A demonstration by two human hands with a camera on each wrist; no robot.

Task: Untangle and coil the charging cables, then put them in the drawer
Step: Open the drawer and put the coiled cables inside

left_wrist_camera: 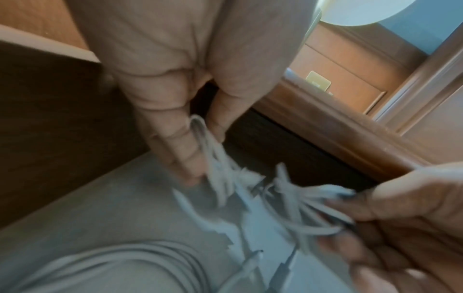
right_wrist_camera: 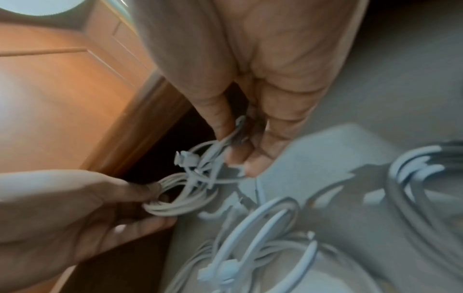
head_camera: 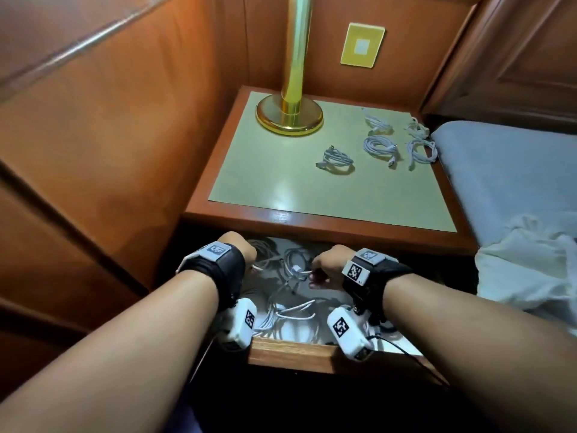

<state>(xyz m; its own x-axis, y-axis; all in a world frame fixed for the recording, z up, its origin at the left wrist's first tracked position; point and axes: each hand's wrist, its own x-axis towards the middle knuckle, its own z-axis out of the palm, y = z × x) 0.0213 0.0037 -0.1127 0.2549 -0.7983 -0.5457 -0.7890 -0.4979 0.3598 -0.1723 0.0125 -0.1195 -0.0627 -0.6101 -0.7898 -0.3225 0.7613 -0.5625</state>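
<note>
Under the nightstand top, the drawer point(head_camera: 290, 351) stands pulled out. Both hands are inside it, over its far part. My left hand point(head_camera: 249, 259) and right hand point(head_camera: 315, 270) hold one small white cable bundle point(head_camera: 295, 268) between them. In the left wrist view the left hand point(left_wrist_camera: 204, 150) pinches a strand of the cable point(left_wrist_camera: 250, 188). In the right wrist view the right hand point(right_wrist_camera: 238, 152) pinches the cable near its plug point(right_wrist_camera: 184, 156), while the left hand's fingers point(right_wrist_camera: 140, 190) grip the loops. More white cables point(head_camera: 290, 314) lie loose on the drawer floor. Several coiled cables point(head_camera: 379, 145) lie on the nightstand top.
A brass lamp base point(head_camera: 289, 118) stands at the back left of the nightstand top point(head_camera: 281, 182). A bed with a grey sheet point(head_camera: 505, 176) and a white cloth point(head_camera: 530, 270) borders the right side. Wood panelling point(head_camera: 93, 151) closes the left.
</note>
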